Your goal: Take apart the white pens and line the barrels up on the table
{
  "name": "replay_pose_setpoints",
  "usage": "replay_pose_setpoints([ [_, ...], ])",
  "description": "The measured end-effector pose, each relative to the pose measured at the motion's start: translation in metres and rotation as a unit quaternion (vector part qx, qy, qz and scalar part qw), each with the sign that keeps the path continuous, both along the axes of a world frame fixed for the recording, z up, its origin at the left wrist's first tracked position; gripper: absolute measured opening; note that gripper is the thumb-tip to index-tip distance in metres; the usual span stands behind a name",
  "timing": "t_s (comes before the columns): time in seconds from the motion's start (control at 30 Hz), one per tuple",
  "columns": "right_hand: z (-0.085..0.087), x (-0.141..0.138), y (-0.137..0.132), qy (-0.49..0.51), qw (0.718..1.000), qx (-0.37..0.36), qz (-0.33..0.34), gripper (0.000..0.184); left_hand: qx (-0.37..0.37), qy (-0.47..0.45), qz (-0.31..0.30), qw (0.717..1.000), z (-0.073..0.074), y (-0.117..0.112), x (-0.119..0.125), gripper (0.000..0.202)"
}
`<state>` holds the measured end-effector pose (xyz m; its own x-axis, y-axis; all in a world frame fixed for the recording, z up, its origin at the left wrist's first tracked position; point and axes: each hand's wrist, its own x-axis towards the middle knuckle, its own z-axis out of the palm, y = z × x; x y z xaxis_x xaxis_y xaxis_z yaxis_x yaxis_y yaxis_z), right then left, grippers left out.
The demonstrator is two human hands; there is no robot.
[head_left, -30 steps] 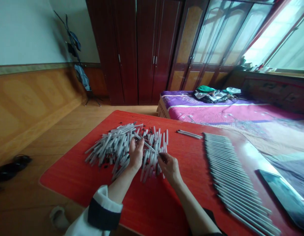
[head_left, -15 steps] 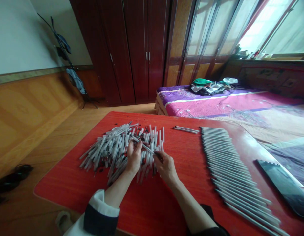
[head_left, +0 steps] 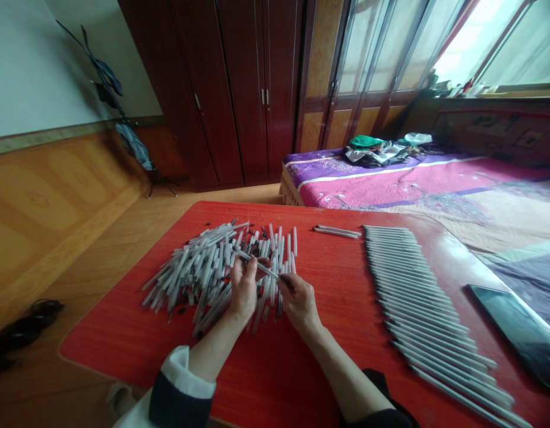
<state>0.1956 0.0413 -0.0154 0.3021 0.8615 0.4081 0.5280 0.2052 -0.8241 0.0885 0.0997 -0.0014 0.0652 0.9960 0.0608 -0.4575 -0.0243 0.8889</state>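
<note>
My left hand (head_left: 245,284) is closed around a slim whitish pen-like tube (head_left: 266,270), its thumb resting along the upper part. The lower end of that tube sits between the pinched fingers of my right hand (head_left: 298,298). Beneath and behind both hands spreads a loose heap of similar tubes (head_left: 199,257), mixed with small black pieces. Further right, many tubes with dark ends lie side by side in a long row (head_left: 417,291). Several more form a small separate group (head_left: 336,232) near the table's far edge. Small details at the held tube's ends are unclear.
The red table (head_left: 123,333) holds everything, and a dark phone (head_left: 515,327) lies at its right edge. A bed (head_left: 355,184) with folded clothes (head_left: 382,150) adjoins the far right side. Behind stand dark red wardrobes (head_left: 239,89) and, left, a coat stand (head_left: 119,107).
Both hands keep their grip on the tube with hardly any movement. The camera view has shifted slightly; the heap and the row look the same.
</note>
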Motion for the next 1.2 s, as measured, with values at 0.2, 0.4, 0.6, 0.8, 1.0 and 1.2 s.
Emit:
replay_pose_setpoints([
  [0.2,-0.001,0.003,-0.001,-0.036,0.999,0.022,-0.005,0.016,-0.012,0.001,-0.006,1.000,-0.002,0.001,0.004,0.027],
  [0.4,-0.004,0.003,-0.002,-0.047,0.999,0.011,0.000,0.018,-0.004,0.025,-0.012,1.000,-0.004,-0.001,0.005,0.023],
  [0.6,-0.001,0.005,-0.001,-0.066,0.997,-0.032,0.008,0.017,-0.014,0.017,-0.010,1.000,-0.005,0.002,0.006,0.024],
  [0.8,0.031,0.006,-0.002,-0.252,0.962,-0.097,-0.037,0.018,0.004,0.010,-0.011,1.000,-0.007,0.006,0.006,0.024],
  [1.0,0.053,-0.005,0.009,-0.379,0.913,-0.147,-0.016,0.025,0.037,0.046,-0.045,0.997,-0.003,0.000,0.004,0.026],
  [1.2,0.060,0.025,0.029,-0.450,0.880,-0.153,0.001,0.024,0.056,0.051,-0.042,0.996,-0.003,0.006,0.001,0.036],
])
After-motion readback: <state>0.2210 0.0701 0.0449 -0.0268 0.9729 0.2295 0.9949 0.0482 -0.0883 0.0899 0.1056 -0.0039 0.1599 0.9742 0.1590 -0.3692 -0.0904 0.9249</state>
